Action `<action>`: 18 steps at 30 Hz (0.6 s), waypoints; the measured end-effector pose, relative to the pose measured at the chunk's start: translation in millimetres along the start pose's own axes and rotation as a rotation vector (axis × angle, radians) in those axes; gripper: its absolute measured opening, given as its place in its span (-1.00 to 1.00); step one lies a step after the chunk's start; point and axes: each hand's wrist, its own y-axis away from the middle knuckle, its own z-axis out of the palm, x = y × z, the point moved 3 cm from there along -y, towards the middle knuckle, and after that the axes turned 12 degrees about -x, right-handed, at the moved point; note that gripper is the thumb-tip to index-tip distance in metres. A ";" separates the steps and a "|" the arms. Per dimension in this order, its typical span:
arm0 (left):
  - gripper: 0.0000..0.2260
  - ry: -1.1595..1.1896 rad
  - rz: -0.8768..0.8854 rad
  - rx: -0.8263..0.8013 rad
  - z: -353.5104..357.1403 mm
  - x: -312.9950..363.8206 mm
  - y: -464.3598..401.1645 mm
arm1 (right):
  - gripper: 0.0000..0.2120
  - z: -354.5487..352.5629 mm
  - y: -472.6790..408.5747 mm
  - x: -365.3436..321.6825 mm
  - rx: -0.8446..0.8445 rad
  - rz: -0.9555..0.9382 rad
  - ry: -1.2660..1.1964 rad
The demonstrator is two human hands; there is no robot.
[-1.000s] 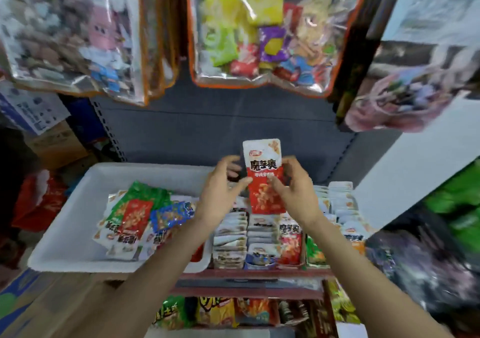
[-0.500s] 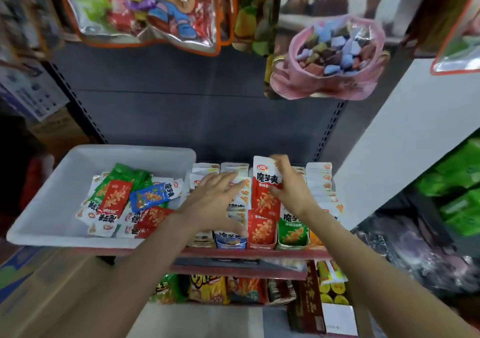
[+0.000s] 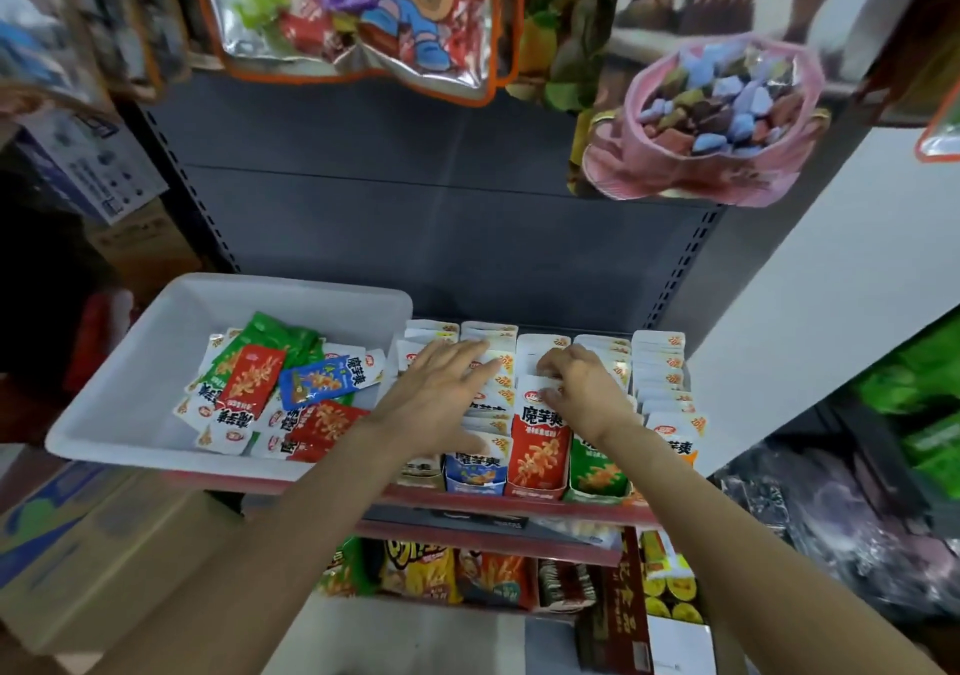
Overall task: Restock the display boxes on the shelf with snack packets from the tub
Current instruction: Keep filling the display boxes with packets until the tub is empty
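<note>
Snack packets [image 3: 280, 394] are heaped loose in the white tub [image 3: 130, 399], left of the display boxes [image 3: 535, 461] on the shelf [image 3: 519, 505]. The left hand [image 3: 436, 394], fingers straight and spread, is laid flat on the filed packets beside the tub. The right hand [image 3: 582, 388], fingers curled, is pressed into the red row [image 3: 540, 414]. The loose stock is judged nearer the left hand.

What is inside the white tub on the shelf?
The white tub holds a loose pile of snack packets: red, green, blue and white ones overlapping. Packets lower in the pile and the tub floor beneath them are covered.
</note>
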 end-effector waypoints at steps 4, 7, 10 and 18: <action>-0.17 0.022 0.054 0.122 4.5 -7.7 15.2 | -0.72 -9.9 3.9 -32.6 0.178 -0.099 -0.194; -0.32 0.179 0.056 0.277 4.7 -27.7 36.5 | -0.72 -10.5 1.4 -74.0 0.182 -0.204 -0.233; -0.59 0.324 -0.137 0.478 13.3 -71.2 59.6 | -0.71 -2.1 -6.6 -123.5 0.148 -0.312 -0.215; -0.67 0.676 -0.578 0.202 81.4 -205.9 92.5 | -0.64 83.5 -71.3 -231.2 -0.131 -0.330 -0.051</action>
